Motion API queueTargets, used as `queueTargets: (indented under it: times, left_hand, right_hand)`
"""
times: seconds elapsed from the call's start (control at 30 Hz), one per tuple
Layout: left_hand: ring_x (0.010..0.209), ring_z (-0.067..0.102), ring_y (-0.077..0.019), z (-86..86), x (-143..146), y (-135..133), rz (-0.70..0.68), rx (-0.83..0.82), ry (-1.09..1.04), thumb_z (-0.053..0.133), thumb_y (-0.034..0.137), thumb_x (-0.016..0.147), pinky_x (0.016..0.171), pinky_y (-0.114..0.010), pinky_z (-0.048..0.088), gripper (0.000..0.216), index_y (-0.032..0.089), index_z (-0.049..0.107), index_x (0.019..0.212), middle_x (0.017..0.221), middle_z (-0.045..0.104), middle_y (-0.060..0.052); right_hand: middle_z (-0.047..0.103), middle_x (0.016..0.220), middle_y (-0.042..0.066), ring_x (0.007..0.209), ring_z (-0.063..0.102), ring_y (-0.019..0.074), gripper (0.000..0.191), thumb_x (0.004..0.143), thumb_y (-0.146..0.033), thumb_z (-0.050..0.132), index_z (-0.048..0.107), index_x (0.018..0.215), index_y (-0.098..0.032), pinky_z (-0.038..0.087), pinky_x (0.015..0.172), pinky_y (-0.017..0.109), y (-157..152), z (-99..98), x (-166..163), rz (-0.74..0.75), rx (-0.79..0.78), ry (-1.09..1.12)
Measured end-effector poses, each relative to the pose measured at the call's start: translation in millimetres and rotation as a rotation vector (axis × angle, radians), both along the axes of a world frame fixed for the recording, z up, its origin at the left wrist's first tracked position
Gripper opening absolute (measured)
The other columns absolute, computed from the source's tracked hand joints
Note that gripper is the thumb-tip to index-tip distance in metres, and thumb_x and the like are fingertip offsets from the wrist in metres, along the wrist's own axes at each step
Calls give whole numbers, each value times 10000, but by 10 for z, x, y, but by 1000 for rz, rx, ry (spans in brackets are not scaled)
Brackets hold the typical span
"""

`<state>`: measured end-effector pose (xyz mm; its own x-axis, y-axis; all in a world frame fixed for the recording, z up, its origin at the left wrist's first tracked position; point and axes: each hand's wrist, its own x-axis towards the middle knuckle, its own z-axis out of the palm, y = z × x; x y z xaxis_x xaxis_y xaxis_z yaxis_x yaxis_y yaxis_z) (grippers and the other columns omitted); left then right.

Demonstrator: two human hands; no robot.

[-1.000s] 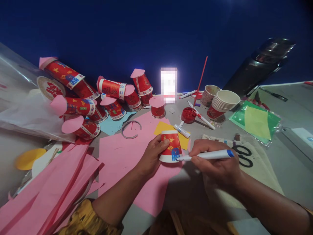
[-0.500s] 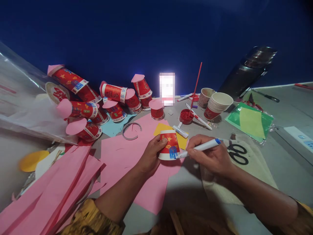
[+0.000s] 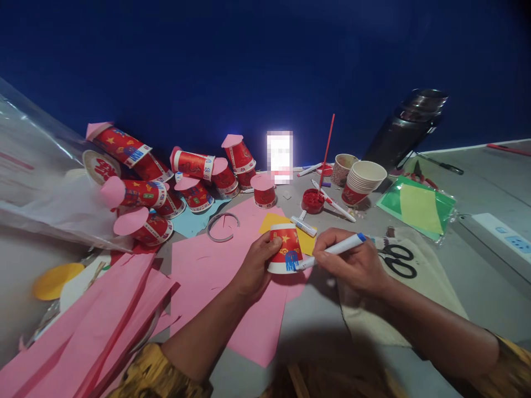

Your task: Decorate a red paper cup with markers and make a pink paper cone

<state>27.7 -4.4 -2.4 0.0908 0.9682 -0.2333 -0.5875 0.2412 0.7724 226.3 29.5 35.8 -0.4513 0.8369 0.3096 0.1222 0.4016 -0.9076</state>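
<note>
A red paper cup (image 3: 290, 241), turned upside down and tilted a little, is in my left hand (image 3: 259, 262), the thumb across its side. Blue strokes mark the cup near its white rim. My right hand (image 3: 352, 264) is closed around a white marker (image 3: 332, 252) with a blue end, and the tip meets the cup at the blue strokes. Under and beyond my left hand lie pink paper sheets (image 3: 232, 298) and a yellow sheet (image 3: 307, 243). A white marker cap or tube (image 3: 304, 225) rests just behind the cup.
Several red cups with pink paper tops (image 3: 136, 193) are piled at the left. Behind stand a red paint pot (image 3: 312, 201) with a stick, stacked cups (image 3: 365, 182) and a black flask (image 3: 402, 132). Scissors (image 3: 400, 261) lie on a cloth (image 3: 431, 293) at the right.
The camera view has shifted slightly. My hands keep the same hold on the cup and marker, with the tip still at the blue strokes near the rim.
</note>
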Motion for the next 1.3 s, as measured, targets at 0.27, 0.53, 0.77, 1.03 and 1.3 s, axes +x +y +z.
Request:
queueTargets:
  times: [0.27, 0.53, 0.77, 1.03, 1.3]
  left_hand:
    - [864, 734, -212, -37, -38, 0, -4, -23, -17, 875, 431, 795, 785, -305, 599, 464, 104, 756, 1101, 1021, 801, -128]
    - [992, 746, -247, -38, -94, 30, 15, 73, 39, 873, 400, 807, 896, -358, 586, 533, 161, 705, 1253, 1130, 786, -105]
    - [1085, 726, -259, -68, -181, 82, 101, 90, 118, 870, 388, 807, 912, -351, 573, 625, 241, 640, 1369, 1251, 748, -94]
    - [1195, 697, -289, -59, -168, 90, 96, -3, -22, 771, 392, 901, 1032, -420, 556, 489, 230, 648, 1345, 1263, 739, -88]
    - [1082, 732, -275, -1, -99, 61, 52, 17, 5, 826, 395, 848, 970, -394, 579, 464, 193, 681, 1240, 1151, 765, -81]
  right_hand:
    - [687, 660, 0, 558, 583, 124, 181, 946, -351, 703, 734, 886, -183, 450, 517, 230, 57, -136, -17, -152, -125, 222]
    - [719, 730, 6, 534, 571, 115, 248, 977, -445, 688, 760, 1008, -209, 468, 484, 228, 144, -207, -38, -283, 13, 253]
    - [779, 926, 43, 706, 717, 168, 226, 1034, -376, 628, 762, 1160, -243, 607, 679, 307, 150, -314, -19, -257, 211, 109]
    - [781, 1078, 102, 960, 744, 274, 583, 897, -545, 792, 618, 1357, -232, 597, 890, 425, 400, -359, 6, -73, 560, -89]
    - [633, 1427, 163, 1261, 629, 354, 1029, 702, -726, 856, 476, 1541, -267, 533, 1060, 493, 403, -346, 73, 82, 419, -171]
